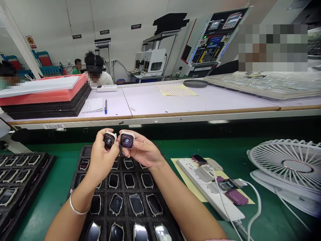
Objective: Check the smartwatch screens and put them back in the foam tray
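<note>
My left hand (101,157) grips a small smartwatch body (109,139) with a pale case and a lit screen. My right hand (143,150) grips a second watch body (126,139), its screen also lit. Both are held side by side, almost touching, above the far end of a black foam tray (82,152). That tray holds several rows of dark-screened watch bodies (136,204). A silver bangle (75,207) circles my left wrist.
A second black tray of watches (17,174) lies at the left. At the right a white power strip (213,194) with chargers and cables, and a white fan (288,167). Beyond the green mat stands a white bench (200,100) with a pen, papers, foam stacks; people sit behind.
</note>
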`<state>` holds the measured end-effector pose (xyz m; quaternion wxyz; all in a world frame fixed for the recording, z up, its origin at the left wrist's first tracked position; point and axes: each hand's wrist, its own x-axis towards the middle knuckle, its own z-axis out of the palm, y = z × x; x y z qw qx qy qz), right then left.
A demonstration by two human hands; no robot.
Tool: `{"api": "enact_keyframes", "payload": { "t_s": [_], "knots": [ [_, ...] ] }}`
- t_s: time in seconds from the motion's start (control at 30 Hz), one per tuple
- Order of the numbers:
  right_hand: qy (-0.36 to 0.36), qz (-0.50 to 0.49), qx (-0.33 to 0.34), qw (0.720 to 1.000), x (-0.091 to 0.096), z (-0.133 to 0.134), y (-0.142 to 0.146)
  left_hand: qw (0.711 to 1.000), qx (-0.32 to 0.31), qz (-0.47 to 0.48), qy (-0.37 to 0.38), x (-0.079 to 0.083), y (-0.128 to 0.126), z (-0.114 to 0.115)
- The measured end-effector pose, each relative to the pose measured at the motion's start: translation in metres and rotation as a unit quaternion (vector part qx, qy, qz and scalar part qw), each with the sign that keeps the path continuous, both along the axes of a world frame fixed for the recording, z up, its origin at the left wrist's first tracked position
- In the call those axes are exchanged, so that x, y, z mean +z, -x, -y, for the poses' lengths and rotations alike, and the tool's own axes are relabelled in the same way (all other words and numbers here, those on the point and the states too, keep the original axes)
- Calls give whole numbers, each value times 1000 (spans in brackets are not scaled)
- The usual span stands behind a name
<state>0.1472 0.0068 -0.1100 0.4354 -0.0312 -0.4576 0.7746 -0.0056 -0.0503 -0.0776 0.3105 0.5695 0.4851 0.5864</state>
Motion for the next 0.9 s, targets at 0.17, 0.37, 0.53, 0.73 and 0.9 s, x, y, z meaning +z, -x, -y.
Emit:
{"api": "enact_keyframes", "payload": {
  "t_s": [0.17, 0.37, 0.53, 0.73, 0.9],
  "knots": [
    [0, 3, -2, 1000, 0, 1, 0, 1000, -7, 16, 3, 2, -1, 1],
    [-4, 7, -7, 1000, 0, 2, 0, 1000, -4, -11, 5, 4, 0, 2],
    [-9, 17, -16, 1000, 1, 3, 0, 1000, -20, 12, 10, 3, 1, 3],
    [-11, 11, -15, 1000, 1, 4, 1, 1000, -24, 9, 10, 2, 1, 2],
    [-9, 4, -19, 1000, 3, 6, 1, 999, -23, 30, 9, 4, 0, 3]
  ]
}}
